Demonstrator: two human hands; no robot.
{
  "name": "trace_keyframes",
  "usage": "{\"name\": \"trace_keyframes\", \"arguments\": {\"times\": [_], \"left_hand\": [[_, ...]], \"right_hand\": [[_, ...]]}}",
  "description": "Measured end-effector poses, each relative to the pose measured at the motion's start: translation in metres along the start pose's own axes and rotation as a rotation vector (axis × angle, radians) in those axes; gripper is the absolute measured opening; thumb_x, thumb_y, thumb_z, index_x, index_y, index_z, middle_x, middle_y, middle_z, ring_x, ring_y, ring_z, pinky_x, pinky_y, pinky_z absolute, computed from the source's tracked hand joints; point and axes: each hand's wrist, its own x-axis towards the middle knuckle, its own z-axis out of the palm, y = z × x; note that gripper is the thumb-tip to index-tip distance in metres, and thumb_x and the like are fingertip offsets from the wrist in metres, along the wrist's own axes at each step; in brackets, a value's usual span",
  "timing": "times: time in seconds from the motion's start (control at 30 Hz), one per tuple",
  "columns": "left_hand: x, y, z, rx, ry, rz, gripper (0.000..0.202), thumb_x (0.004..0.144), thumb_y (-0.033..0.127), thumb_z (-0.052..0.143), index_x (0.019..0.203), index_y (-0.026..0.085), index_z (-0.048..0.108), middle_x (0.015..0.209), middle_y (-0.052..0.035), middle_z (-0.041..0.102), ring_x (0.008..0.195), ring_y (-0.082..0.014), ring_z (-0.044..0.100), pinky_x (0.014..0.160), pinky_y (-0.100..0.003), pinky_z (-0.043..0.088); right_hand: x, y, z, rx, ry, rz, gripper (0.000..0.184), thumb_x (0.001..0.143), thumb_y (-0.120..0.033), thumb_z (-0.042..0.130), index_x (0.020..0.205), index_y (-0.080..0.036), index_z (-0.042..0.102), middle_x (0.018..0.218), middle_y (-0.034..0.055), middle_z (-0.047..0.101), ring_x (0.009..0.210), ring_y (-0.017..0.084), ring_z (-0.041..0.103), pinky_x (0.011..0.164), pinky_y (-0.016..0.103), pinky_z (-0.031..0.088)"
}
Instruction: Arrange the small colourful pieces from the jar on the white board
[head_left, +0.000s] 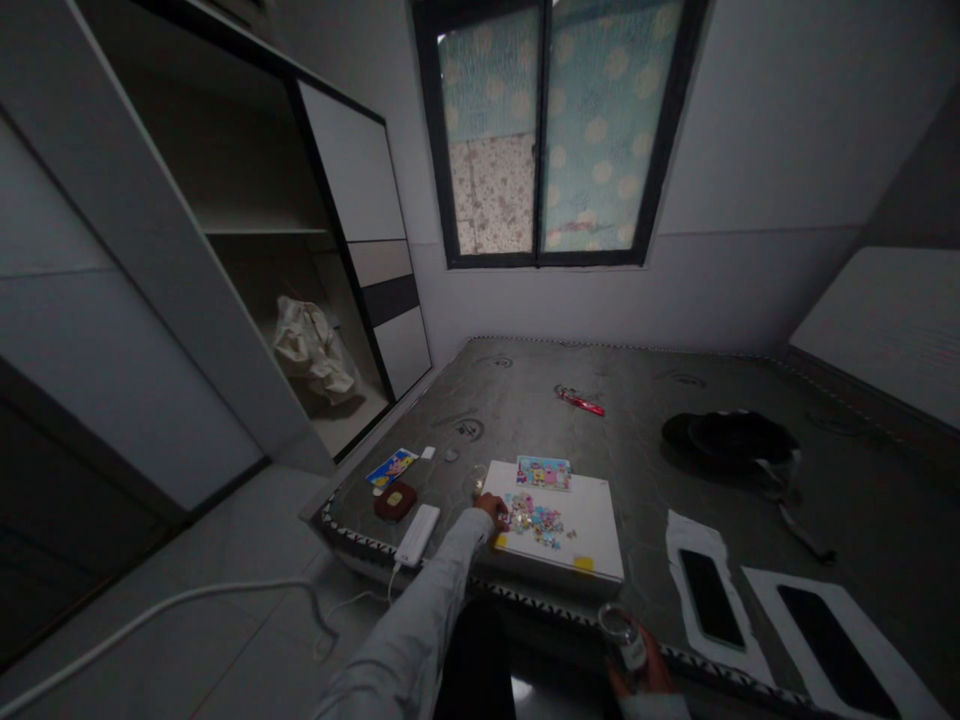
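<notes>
My left hand [491,509] reaches to the left side of a loose pile of small colourful jigsaw puzzle pieces [534,520]. Its fingers are bent down at the pile's edge, and whatever is between them is hidden. Under the pile lies a white box [600,530] with yellow tape at its front edge. A cartoon picture card [544,473] rests at the back of that box. Low in the view, past the bed's front edge, my right hand [646,665] grips a clear round jar [622,635], its rim facing up. A small clear round object [478,480] stands behind my left wrist.
On the grey mattress [517,410] lie a white power bank [418,535] with a cable, a brown case [395,501], a blue card [391,467] and a red packet [580,401]. To the right are a black bag [731,440] and two dark phones [711,598] on white sheets.
</notes>
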Motion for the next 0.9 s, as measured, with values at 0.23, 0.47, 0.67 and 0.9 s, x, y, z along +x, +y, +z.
{"name": "trace_keyframes", "arguments": {"times": [0.23,0.47,0.67,0.9], "left_hand": [[-0.003,-0.001,0.001,-0.022,-0.004,-0.012,0.031,0.060,0.019,0.088,0.088,0.019,0.073,0.086,0.0009,0.075,0.089,-0.0179,0.071,0.079,-0.023,0.054],[-0.008,0.004,-0.004,0.005,-0.015,-0.022,0.022,0.062,0.015,0.082,0.081,0.021,0.073,0.088,0.0001,0.077,0.094,-0.0179,0.072,0.085,-0.022,0.052],[-0.007,0.008,-0.002,0.034,-0.003,-0.041,0.019,0.060,0.013,0.079,0.074,0.020,0.070,0.089,-0.0014,0.077,0.097,-0.0208,0.071,0.086,-0.024,0.051],[-0.019,-0.005,-0.001,-0.053,0.056,-0.031,0.019,0.066,0.014,0.076,0.082,0.020,0.070,0.089,0.0012,0.076,0.088,-0.0153,0.070,0.078,-0.021,0.050]], "right_hand": [[-0.002,-0.003,0.001,0.056,0.003,0.049,0.054,0.057,-0.048,0.072,0.104,-0.022,0.065,0.097,0.0124,0.079,0.088,0.033,0.077,0.073,0.040,0.065],[-0.004,-0.021,0.001,0.126,0.070,0.049,0.051,0.059,-0.048,0.070,0.103,-0.024,0.064,0.096,0.0100,0.079,0.086,0.030,0.077,0.074,0.038,0.064],[-0.005,-0.018,0.002,0.081,0.037,0.084,0.056,0.057,-0.048,0.069,0.108,-0.024,0.064,0.102,0.0110,0.079,0.095,0.031,0.076,0.081,0.038,0.062],[0.003,-0.040,0.002,0.029,-0.008,0.055,0.054,0.065,-0.044,0.066,0.115,-0.023,0.063,0.102,0.0105,0.078,0.091,0.029,0.076,0.077,0.036,0.062]]}}
